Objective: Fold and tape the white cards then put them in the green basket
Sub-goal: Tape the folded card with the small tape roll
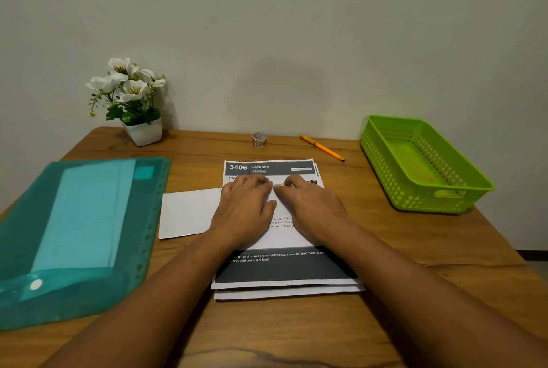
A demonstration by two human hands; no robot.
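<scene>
Wooden table [296, 332] fills my view. Teal folder [74, 234] on left, paper inside. Green basket [385, 166] at right rear, well apart from cards. Stack of printed white cards [284, 266] at centre, unfolded, top one headed 3406 BEDROOM. Blank white card [186, 213] meets stack's left edge. Flower pot [143, 131] at left rear. I see left hand [246, 204] and right hand [308, 204] side by side on top card, each grip slack, fingers pressing paper, clasping nothing. Orange pen [321, 147], then tape roll [259, 139], behind stack.
</scene>
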